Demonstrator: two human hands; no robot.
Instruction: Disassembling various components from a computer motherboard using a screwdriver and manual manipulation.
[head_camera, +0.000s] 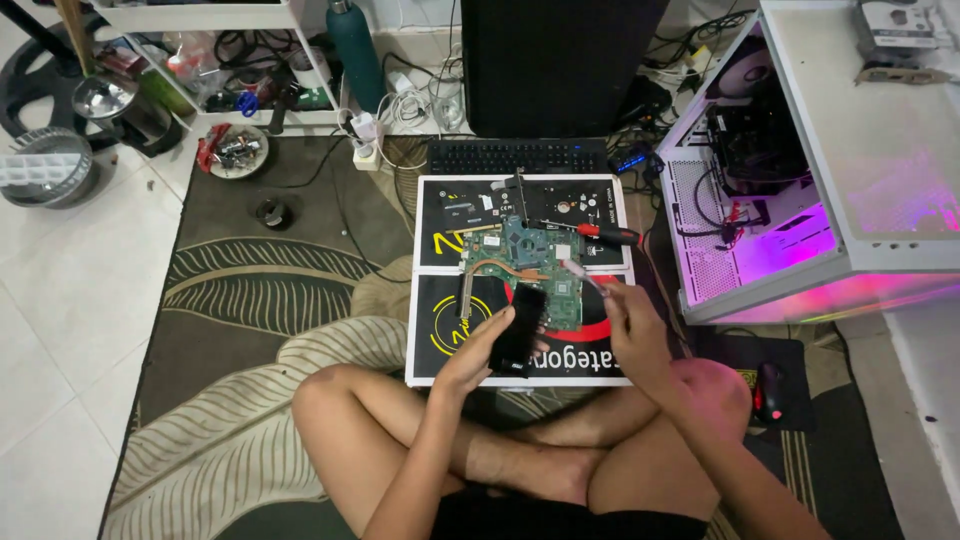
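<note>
I sit cross-legged on a rug. My left hand (478, 352) grips a black phone (518, 330), held upright above a black work mat (440, 340). My right hand (625, 315) pinches a thin light-coloured tool (580, 272) whose tip points at a green circuit board (535, 262) with a copper heat pipe, lying on the mat. A red-handled screwdriver (610, 235) lies just past the board on the right.
A black keyboard (518, 156) and a dark monitor (555, 65) stand beyond the mat. An open white computer case (800, 150), glowing pink, is at right. A mouse (768, 390) sits by my right knee. Cables, a power strip and a shelf crowd the far left.
</note>
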